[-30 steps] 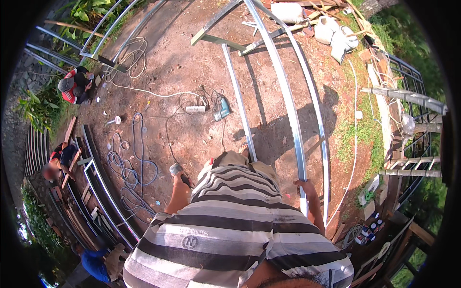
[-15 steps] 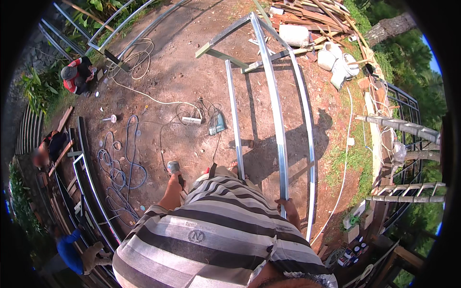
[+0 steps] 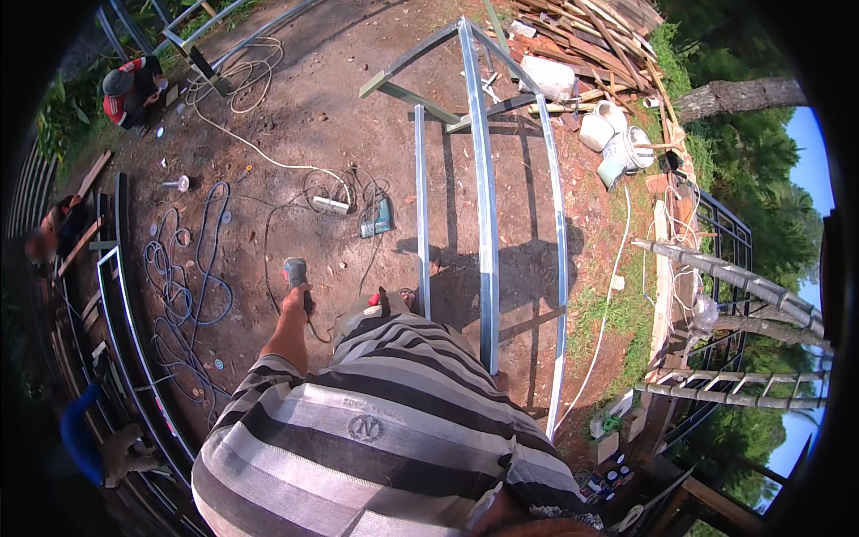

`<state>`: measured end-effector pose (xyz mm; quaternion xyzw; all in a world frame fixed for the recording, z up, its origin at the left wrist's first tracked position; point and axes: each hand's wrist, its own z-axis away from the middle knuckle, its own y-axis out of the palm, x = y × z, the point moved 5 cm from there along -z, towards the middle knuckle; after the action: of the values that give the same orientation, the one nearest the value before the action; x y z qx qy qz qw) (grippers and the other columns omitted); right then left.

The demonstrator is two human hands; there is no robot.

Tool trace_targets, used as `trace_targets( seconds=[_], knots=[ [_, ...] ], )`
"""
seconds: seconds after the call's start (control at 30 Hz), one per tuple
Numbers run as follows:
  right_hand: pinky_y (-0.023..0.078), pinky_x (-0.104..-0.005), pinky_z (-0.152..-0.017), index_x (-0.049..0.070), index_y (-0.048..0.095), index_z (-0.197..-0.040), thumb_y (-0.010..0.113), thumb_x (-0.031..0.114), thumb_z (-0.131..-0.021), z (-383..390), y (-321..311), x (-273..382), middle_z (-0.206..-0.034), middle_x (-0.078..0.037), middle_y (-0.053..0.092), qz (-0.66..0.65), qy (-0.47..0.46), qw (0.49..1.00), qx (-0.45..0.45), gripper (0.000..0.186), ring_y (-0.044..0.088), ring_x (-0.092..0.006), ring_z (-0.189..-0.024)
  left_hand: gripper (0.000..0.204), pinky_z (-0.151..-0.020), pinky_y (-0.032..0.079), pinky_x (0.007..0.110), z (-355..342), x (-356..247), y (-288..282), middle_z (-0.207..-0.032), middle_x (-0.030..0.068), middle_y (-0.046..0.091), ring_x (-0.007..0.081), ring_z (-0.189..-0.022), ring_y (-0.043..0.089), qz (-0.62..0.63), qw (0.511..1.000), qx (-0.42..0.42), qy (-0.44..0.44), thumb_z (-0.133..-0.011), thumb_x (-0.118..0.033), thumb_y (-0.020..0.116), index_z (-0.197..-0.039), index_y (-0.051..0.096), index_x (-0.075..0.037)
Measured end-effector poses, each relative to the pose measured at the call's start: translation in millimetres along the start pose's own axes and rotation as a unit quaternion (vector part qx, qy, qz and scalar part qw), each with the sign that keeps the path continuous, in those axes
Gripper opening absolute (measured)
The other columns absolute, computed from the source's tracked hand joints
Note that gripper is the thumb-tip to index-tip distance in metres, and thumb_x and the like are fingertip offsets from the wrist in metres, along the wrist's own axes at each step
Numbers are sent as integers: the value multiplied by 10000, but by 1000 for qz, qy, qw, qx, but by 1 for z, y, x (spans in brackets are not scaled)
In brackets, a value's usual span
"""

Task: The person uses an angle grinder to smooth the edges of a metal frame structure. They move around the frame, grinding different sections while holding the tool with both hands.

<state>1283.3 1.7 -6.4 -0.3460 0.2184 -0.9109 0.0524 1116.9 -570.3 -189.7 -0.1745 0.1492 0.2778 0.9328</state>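
My left hand is wrapped round a grey power tool over the dirt. At the lower end of a long silver metal beam a small part of my right hand shows; its fingers are hidden behind my striped shirt. Two more metal rails run alongside, meeting an angled frame and green crosspiece. A teal power tool lies beside a white power strip and tangled cords.
Co-workers are at the left, near metal lengths. Blue hose coils on the ground. A woodpile and pale buckets stand at top right; bamboo ladders line the right edge.
The view has swung, showing more trees and sky at the right. My left hand and its tool appear higher and leftward; my right hand has slipped mostly behind my body.
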Motion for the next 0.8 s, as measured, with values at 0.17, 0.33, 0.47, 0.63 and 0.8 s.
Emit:
trace_targets(
  seconds=[0.17,0.33,0.47,0.63,0.8],
  knots=[
    [521,-430,-677,-56,749,-944,772,409,-791,-41,-27,-54,-767,-206,723,57,28,998,8,490,708,-259,-728,339,-494,552,388,-12,23,10,-794,77,580,243,-617,591,29,999,-27,-19,-689,-194,851,-907,632,-53],
    [543,-468,-748,-48,756,-975,778,477,-757,-48,-57,-48,-840,-242,744,157,17,987,-23,568,748,-328,-822,325,-484,535,393,7,51,19,-798,60,563,240,-625,582,-37,998,-42,-30,-685,-203,853,-888,633,-77],
    [544,-499,-781,-20,764,-1000,782,497,-739,-38,-84,-3,-880,-255,744,158,93,983,13,579,745,-393,-861,312,-477,526,389,10,78,20,-762,72,551,252,-581,580,-10,1000,13,-10,-711,-217,848,-869,614,-85],
    [550,-508,-795,-5,761,-967,808,536,-722,-87,-142,-80,-920,-269,739,211,47,976,-25,596,738,-426,-917,355,-456,522,384,26,112,80,-762,108,568,279,-559,599,31,999,-12,-21,-767,-263,821,-946,574,-83],
    [554,-446,-656,-54,740,-824,866,499,-725,-124,-211,-93,-742,-222,727,139,35,989,19,575,747,-342,-706,313,-428,512,390,86,147,131,-732,112,573,270,-534,595,23,1000,13,-14,-807,-270,780,-933,556,-92]
  ],
)
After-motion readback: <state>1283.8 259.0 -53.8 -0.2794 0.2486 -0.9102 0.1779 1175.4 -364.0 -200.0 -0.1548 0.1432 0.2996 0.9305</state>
